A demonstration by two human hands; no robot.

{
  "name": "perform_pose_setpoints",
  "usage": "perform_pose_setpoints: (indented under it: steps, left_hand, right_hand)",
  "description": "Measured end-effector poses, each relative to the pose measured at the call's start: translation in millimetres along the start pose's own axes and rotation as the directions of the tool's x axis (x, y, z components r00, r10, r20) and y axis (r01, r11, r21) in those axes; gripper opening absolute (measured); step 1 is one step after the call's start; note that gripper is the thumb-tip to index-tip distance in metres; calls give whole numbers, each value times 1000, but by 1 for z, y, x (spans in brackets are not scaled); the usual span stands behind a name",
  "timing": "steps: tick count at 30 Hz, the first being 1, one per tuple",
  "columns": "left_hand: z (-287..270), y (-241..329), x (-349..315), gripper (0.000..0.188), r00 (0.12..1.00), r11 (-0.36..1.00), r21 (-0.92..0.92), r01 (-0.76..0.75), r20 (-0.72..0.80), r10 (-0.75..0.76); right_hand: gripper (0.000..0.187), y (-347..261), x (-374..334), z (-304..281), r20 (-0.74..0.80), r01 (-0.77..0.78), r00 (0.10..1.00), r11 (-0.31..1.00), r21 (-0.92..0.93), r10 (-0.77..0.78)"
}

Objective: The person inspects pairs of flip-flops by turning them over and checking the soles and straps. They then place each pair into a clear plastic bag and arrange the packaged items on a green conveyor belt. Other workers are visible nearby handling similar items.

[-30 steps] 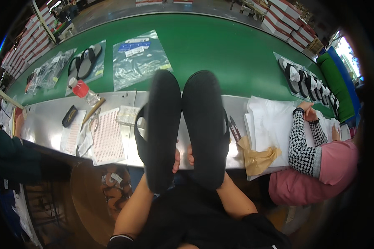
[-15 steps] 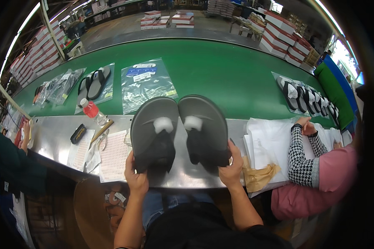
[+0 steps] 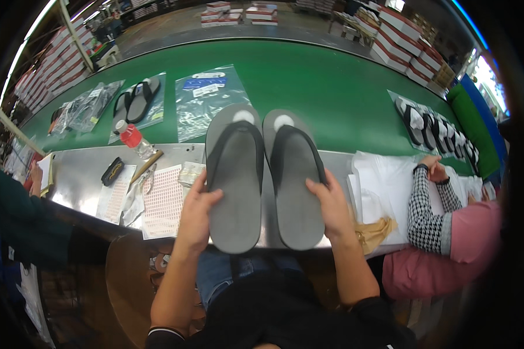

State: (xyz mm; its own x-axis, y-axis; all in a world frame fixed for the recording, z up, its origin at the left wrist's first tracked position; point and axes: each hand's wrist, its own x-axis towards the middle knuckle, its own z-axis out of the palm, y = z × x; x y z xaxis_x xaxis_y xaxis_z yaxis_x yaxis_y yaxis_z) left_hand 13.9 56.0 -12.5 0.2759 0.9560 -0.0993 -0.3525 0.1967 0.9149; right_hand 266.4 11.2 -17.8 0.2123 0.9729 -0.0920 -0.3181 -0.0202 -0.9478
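Observation:
I hold a pair of grey flip-flops with dark straps side by side over the steel edge, toes pointing away. My left hand [image 3: 197,214] grips the outer side of the left flip-flop [image 3: 235,203], its thumb on the footbed. Around the outer side of the right flip-flop [image 3: 297,203] my right hand [image 3: 333,208] is closed in the same way. White paper wads sit under both straps near the toes. Just beyond the toes, a flat clear plastic bag [image 3: 206,116] with a blue-and-white label lies on the green belt [image 3: 308,75].
A bottle with a red label [image 3: 135,139], a dark pouch [image 3: 112,171] and printed sticker sheets [image 3: 162,203] lie left on the steel ledge [image 3: 81,174]. White sheets [image 3: 378,186] are to the right, beside a co-worker's clasped hands [image 3: 432,168]. Bagged flip-flops [image 3: 140,99] rest on the belt.
The flip-flops have been tilted, so their footbeds and straps now show fully with the heels toward me. Both thumbs now lie on the footbeds. The view has shifted slightly.

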Motion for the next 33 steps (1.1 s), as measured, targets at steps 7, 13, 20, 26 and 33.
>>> perform_pose_setpoints:
  steps: [7, 13, 20, 26, 33]
  left_hand:
    - [31, 14, 8, 45, 999, 976, -219, -8, 41, 18]
    - [23, 11, 11, 42, 997, 974, -226, 9, 80, 9]
    - [23, 9, 9, 58, 999, 969, -245, 4, 53, 10]
    - [4, -17, 9, 68, 989, 964, -252, -78, 101, 106]
    - [-38, -109, 0, 80, 994, 985, 142, 102, 31, -107]
  right_hand:
    - [50, -26, 7, 12, 230, -236, 960, 902, 362, 159]
    - [49, -21, 6, 18, 202, -240, 964, 890, 387, 172]
    - [48, -19, 4, 21, 165, -216, 973, 898, 383, 164]
    - [59, 11, 10, 1, 320, -153, 947, 909, 389, 23]
    - [54, 87, 13, 2, 62, 163, 981, 606, -779, -184]
